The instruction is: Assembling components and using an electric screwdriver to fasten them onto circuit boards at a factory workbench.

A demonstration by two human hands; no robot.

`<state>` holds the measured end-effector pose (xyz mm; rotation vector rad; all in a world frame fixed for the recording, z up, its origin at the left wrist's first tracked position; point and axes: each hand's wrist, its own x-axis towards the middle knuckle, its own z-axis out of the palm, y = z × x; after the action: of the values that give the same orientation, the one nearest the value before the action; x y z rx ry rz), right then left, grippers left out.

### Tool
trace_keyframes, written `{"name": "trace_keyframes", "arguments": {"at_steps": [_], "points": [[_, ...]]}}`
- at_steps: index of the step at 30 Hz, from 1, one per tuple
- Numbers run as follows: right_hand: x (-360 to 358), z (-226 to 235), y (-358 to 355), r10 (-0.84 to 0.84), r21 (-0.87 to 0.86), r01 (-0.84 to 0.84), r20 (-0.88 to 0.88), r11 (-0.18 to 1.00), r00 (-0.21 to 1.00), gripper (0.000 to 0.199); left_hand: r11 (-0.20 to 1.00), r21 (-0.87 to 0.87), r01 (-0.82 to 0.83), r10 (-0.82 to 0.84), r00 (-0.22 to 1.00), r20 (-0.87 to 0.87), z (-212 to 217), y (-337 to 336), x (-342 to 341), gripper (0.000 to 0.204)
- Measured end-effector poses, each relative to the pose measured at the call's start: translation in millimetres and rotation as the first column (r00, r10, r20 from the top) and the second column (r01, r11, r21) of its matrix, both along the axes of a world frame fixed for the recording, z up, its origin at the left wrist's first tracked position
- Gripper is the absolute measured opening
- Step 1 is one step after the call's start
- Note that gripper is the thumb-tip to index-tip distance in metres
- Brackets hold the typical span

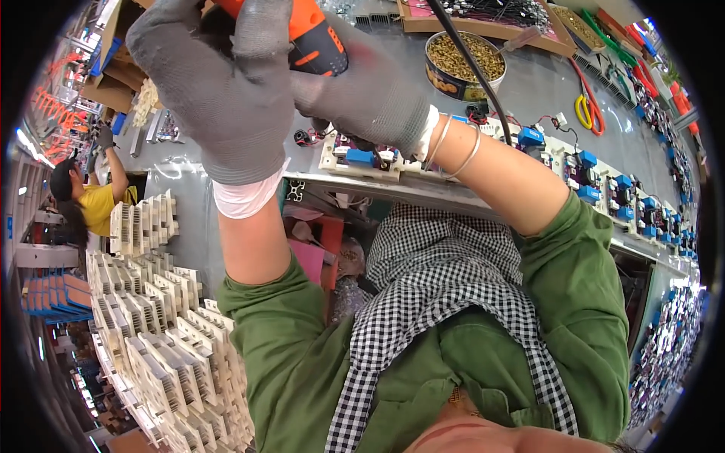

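Both my hands wear grey knitted gloves over white cuffs, raised at the top of the view above the metal workbench. An orange-and-black power drill (pixel 319 47) lies between them, only its butt end showing; its tip is hidden. My left hand (pixel 219 94) curls its fingers round the drill from the left. Pressed against the drill's right side and underside is my right hand (pixel 370 94), its fingers closed and partly hidden. Just below the right hand, a cream plastic base with a blue component (pixel 359 158) and wires sits at the bench's near edge.
A round tin of brass-coloured screws (pixel 464 64) stands beyond my right hand, with a black cable hanging across it. Scissors (pixel 589 106) lie farther right. More wired bases (pixel 585 177) line the near edge. Stacked cream parts (pixel 162 325) fill the left; another person (pixel 98 200) works there.
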<state>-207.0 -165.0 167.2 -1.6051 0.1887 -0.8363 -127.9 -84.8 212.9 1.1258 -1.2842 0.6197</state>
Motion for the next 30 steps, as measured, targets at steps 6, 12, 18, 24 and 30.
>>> {"name": "trace_keyframes", "arguments": {"at_steps": [6,12,18,24,30], "points": [[-5.4,10.2,-2.0,0.031,0.079,-0.025,-0.078,0.997,0.996,0.058,0.895,0.000,0.447,-0.371,0.742,-0.559,6.0,-2.0,-21.2,0.047],[-2.4,-3.2,-0.5,0.030,0.027,-0.033,0.113,0.999,0.993,0.055,0.843,-0.068,0.534,-0.498,0.724,-0.478,-0.1,-2.4,-1.8,0.056],[-0.1,-1.5,1.2,-0.061,-0.073,0.069,0.109,0.995,0.992,0.056,0.990,0.140,0.017,-0.033,0.993,0.117,-6.5,4.7,19.2,0.066],[-0.1,-6.8,-4.7,-0.106,-0.061,0.107,0.014,0.992,0.994,0.063,0.932,0.111,0.345,-0.267,0.861,-0.432,3.2,0.7,-15.2,0.062],[4.3,-8.1,0.3,0.017,-0.041,-0.014,0.070,0.999,0.997,0.067,0.870,-0.070,0.488,-0.476,0.796,-0.375,5.1,9.3,24.2,0.043]]}}
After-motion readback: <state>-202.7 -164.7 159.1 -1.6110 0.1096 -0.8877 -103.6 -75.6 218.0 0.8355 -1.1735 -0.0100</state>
